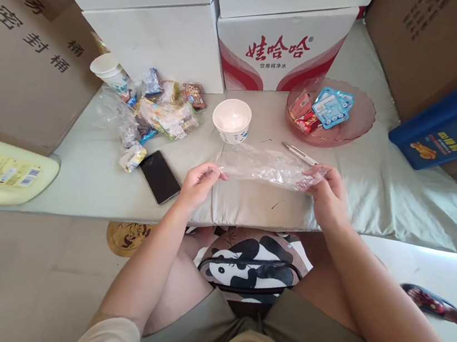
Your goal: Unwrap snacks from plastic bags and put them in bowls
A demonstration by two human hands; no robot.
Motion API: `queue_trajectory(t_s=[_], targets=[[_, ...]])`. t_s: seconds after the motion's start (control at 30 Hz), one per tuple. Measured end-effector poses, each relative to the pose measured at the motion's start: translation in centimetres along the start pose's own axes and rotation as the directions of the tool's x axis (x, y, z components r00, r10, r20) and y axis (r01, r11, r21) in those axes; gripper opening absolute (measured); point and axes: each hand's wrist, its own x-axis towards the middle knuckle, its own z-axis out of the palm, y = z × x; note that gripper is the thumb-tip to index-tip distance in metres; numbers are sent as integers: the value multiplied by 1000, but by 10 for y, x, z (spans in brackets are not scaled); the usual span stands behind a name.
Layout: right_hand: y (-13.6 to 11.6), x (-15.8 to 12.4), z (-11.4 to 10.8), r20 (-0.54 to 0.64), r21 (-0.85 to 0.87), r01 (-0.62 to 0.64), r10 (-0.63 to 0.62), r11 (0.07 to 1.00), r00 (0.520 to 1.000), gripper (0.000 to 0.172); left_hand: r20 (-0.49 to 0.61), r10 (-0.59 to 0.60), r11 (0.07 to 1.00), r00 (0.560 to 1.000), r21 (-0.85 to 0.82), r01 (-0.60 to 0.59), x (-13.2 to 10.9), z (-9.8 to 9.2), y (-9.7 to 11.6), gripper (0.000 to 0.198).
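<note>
Stretched between my two hands is a clear plastic bag (271, 168), held just above the cloth-covered surface. My left hand (202, 183) pinches its left end between thumb and fingers. The other end is gripped by my right hand (328, 195), with fingers closed on the film. Behind the bag stands a white paper cup (231, 121) with a blue print at its base. A pen (299, 154) lies just beyond my right hand. A black phone (160, 177) rests flat to the left of my left hand.
A pink bowl (359, 135) holds blue and red packets. Snack packets (166, 112) and stacked paper cups (109, 71) are at left. White cartons (281, 54) stand behind. A yellow jug (5, 172) is at the left edge, a blue container (439, 131) at right.
</note>
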Motion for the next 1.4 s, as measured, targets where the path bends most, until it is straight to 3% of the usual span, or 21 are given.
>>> queue_trajectory(t_s=[0.1, 0.2, 0.27, 0.33, 0.43, 0.5, 0.63, 0.73, 0.83, 0.93, 1.0, 1.07, 1.13, 1.17, 1.23, 1.27, 1.33, 1.4], targets=[[-4, -1, 0, -3, -116, 55, -56, 992, 998, 18, -110, -135, 988, 985, -91, 125, 6, 6, 0, 24], [-6, -1, -3, -27, -383, 8, -20, 924, 999, 19, -182, -233, 972, 955, 0, 237, 14, 9, -3, 22], [-7, -1, -6, -8, -603, 55, -75, 796, 997, 19, -203, -193, 955, 960, 184, 231, 17, 9, -6, 23], [-6, -1, -10, 76, -776, 156, -156, 611, 985, 40, -174, -141, 898, 975, 392, 200, 17, 9, -7, 25], [-4, -4, -13, 230, -874, 289, -193, 391, 954, 59, -156, -129, 780, 979, 594, 197, 14, 10, -8, 17], [-4, -9, -14, 329, -875, 370, -179, 313, 927, 67, -153, -52, 734, 987, 664, 142, 13, 11, -9, 14], [-7, -24, -20, 573, -794, 562, -22, 233, 819, 80, -56, 79, 740, 995, 673, -21, 15, 11, -14, 44], [-13, -32, -24, 689, -707, 653, 52, 271, 723, 78, -8, 33, 810, 999, 586, -22, 17, 13, -17, 44], [-20, -28, -18, 660, -673, 636, -82, 377, 747, 58, 53, 42, 901, 998, 429, -61, 15, 20, -13, 39], [-23, -17, -2, 629, -585, 589, -147, 558, 764, 60, 170, 135, 964, 976, 203, -169, 10, 28, -4, 33], [-23, -12, 9, 667, -528, 525, -58, 667, 743, 58, 222, 203, 973, 954, 62, -221, 7, 29, 2, 29], [-21, -11, 18, 703, -513, 414, 91, 752, 705, 35, 211, 263, 965, 942, -33, -262, 7, 25, 5, 32], [-18, -13, 25, 696, -489, 243, 207, 838, 688, 17, 105, 297, 953, 949, -99, -288, 10, 18, 4, 46], [-17, -13, 28, 669, -456, 141, 235, 879, 705, 17, 27, 282, 951, 959, -143, -276, 12, 15, 3, 53], [-14, -14, 35, 578, -338, -49, 249, 940, 777, 22, -73, 147, 946, 986, -281, -162, 15, 14, 0, 57], [-13, -13, 38, 530, -272, -118, 251, 955, 810, 27, -46, 41, 930, 998, -365, -55, 15, 16, 0, 56], [-10, -12, 44, 467, -171, -197, 255, 965, 847, 33, 181, -150, 870, 972, -443, 217, 14, 26, 0, 55], [-9, -11, 48, 448, -115, -221, 249, 969, 859, 35, 398, -246, 850, 884, -349, 394, 11, 37, 3, 50]])
